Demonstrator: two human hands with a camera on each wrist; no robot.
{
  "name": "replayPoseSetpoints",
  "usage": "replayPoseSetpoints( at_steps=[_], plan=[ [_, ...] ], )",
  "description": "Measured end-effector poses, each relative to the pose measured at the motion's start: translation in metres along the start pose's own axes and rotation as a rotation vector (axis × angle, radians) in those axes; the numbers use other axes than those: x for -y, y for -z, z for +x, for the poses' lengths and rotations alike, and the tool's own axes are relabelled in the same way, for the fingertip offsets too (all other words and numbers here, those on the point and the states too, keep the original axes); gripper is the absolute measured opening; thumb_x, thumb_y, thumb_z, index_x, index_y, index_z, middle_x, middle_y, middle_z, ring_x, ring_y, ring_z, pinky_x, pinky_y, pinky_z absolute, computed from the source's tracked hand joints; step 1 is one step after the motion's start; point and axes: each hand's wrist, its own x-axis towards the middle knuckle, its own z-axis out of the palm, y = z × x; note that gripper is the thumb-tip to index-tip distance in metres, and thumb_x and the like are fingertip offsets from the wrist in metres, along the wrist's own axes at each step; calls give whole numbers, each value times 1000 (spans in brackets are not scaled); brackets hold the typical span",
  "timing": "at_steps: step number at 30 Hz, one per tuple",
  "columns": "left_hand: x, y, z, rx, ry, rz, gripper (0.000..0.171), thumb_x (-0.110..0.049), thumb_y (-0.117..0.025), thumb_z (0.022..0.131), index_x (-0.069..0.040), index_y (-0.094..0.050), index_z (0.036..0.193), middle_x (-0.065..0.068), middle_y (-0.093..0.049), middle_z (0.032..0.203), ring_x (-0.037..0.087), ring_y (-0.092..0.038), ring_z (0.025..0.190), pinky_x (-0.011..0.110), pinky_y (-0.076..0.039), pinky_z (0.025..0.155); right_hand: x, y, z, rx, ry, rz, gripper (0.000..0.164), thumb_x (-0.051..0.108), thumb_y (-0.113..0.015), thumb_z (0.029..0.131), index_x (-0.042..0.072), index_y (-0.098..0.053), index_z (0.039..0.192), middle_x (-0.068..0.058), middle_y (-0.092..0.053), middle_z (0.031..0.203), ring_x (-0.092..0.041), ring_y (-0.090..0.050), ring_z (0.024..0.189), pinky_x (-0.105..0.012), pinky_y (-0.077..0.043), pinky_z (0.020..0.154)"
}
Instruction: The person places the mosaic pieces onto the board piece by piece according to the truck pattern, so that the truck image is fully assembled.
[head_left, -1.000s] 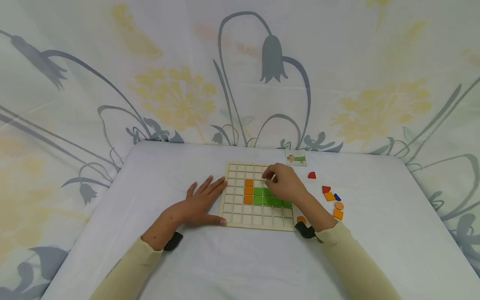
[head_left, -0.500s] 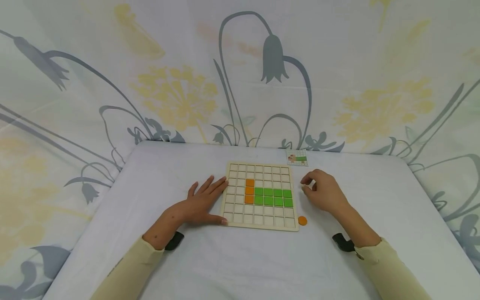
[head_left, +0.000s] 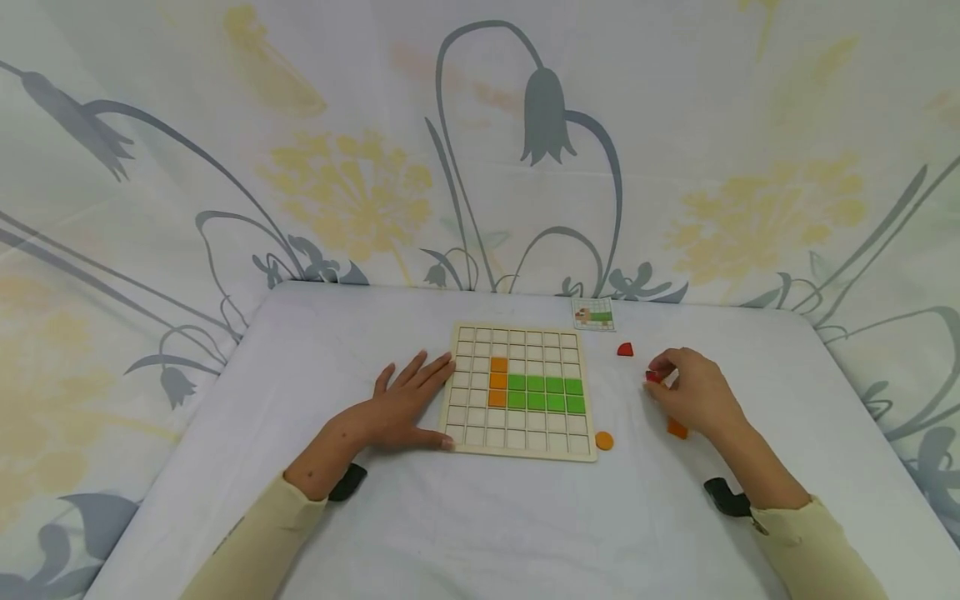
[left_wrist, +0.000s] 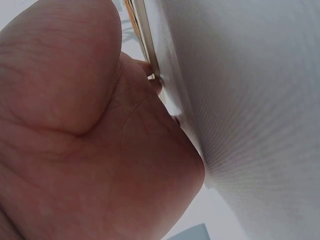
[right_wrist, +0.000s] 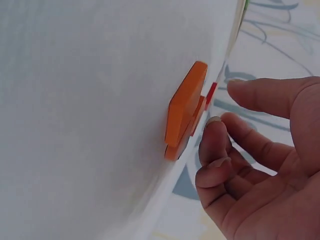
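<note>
On the white table lies a pale wooden grid board point(head_left: 468, 421) with a column of orange square tiles point(head_left: 498, 382) and two rows of green square tiles point(head_left: 545, 393). My left hand point(head_left: 397, 412) rests flat beside the board, fingertips and thumb touching its left edge. To the right, my right hand point(head_left: 697, 392) is over loose pieces, its thumb and fingers around a red piece point(head_left: 653, 377). In the right wrist view a gap shows between thumb and fingertips, with the red piece point(right_wrist: 211, 95) lying just beyond. Orange pieces point(right_wrist: 187, 107) sit beside the fingers.
Another red piece point(head_left: 625, 349) lies between the board and the right hand. An orange disc point(head_left: 604, 440) sits by the board's lower right corner. A small picture card point(head_left: 592, 315) lies at the back. A flowered cloth point(head_left: 360, 192) hangs behind the table.
My right hand has moved from above the board rightward to the loose pieces, and its fingers are now around a red one. The left hand and the tiles on the board stay put.
</note>
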Motion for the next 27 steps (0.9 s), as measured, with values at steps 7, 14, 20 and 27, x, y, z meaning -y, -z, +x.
replayPoseSetpoints(
  at_steps=[7, 14, 20, 27],
  plan=[
    [-1, 0, -1, -4, -1, -3, 116, -64, -77, 90, -19, -10, 173, -3, -1, 180, 31, 9, 165, 69, 3, 125, -9, 6, -2, 15, -53, -24, 27, 17, -77, 92, -4, -71, 107, -10, -63, 88, -24, -57, 76, -33, -46, 64],
    [-1, 0, -1, -5, -2, -2, 116, -64, -77, 90, -19, -10, 173, -3, -1, 180, 31, 9, 165, 69, 3, 125, -8, 7, -3, 19, -85, -51, 27, 20, -79, 91, -4, -73, 102, -11, -67, 87, -26, -60, 79, -35, -47, 66],
    [-1, 1, -2, -5, -3, -5, 116, -63, -78, 90, -18, -11, 173, -2, -2, 180, 32, 9, 165, 70, 2, 125, -8, 7, -1, 64, -88, -57, 25, 19, -78, 92, -4, -72, 98, -14, -67, 89, -28, -61, 82, -36, -49, 69],
    [-2, 2, -2, -4, -9, -7, 115, -63, -78, 90, -17, -11, 173, -2, -2, 180, 32, 8, 165, 70, 2, 125, -7, 4, 1, 101, -53, -57, 26, 17, -78, 93, -6, -69, 101, -14, -62, 91, -29, -57, 84, -38, -50, 71]
  ],
)
